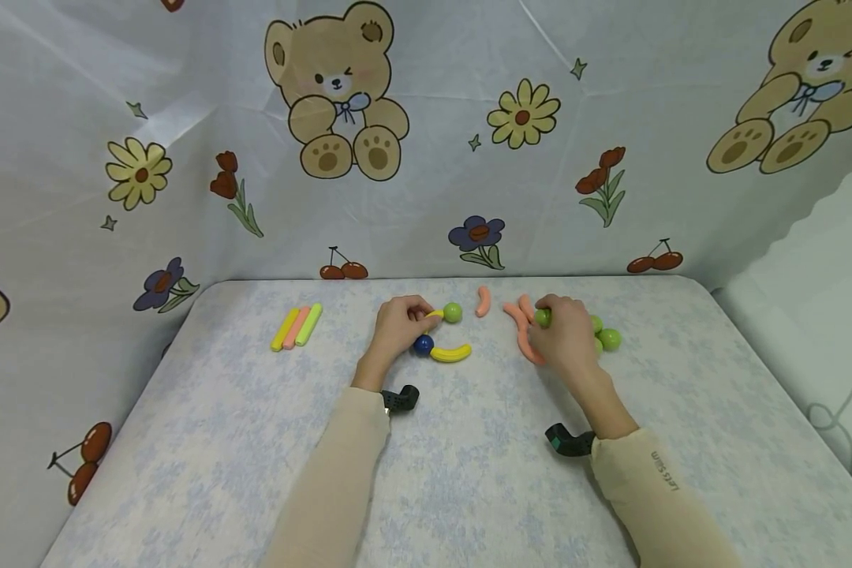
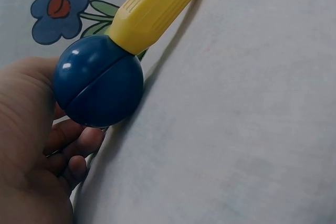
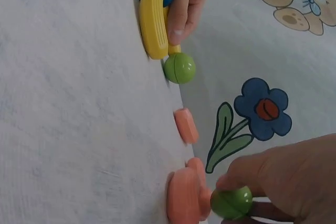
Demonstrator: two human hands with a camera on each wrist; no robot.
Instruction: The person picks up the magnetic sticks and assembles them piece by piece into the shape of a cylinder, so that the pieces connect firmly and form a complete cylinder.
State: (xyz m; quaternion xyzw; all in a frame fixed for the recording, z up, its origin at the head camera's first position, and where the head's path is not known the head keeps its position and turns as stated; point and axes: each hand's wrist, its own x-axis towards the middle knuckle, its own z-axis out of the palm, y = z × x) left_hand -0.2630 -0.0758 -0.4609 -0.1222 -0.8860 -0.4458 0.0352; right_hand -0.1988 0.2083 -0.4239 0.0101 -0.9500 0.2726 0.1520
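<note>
My left hand [image 1: 397, 323] pinches a yellow piece [image 1: 435, 313], mostly hidden by the fingers, whose end meets a green ball [image 1: 452, 312]. Close to that hand, a blue ball [image 2: 100, 82] touches one end of a curved, ridged yellow stick [image 1: 451, 353]. Over on the right, my right hand [image 1: 566, 335] holds another green ball [image 3: 231, 202] between its fingers. Beside this hand lie a long S-shaped peach stick [image 1: 520, 331] and a shorter peach stick [image 1: 526, 307]. More green balls [image 1: 610, 339] lie partly hidden behind the right hand.
A short curved peach stick [image 1: 483, 301] lies between the hands near the table's back edge. Yellow, pink and lime straight sticks [image 1: 297, 327] lie side by side at the left. A printed cloth [image 1: 426, 142] hangs behind the pale table [image 1: 468, 473].
</note>
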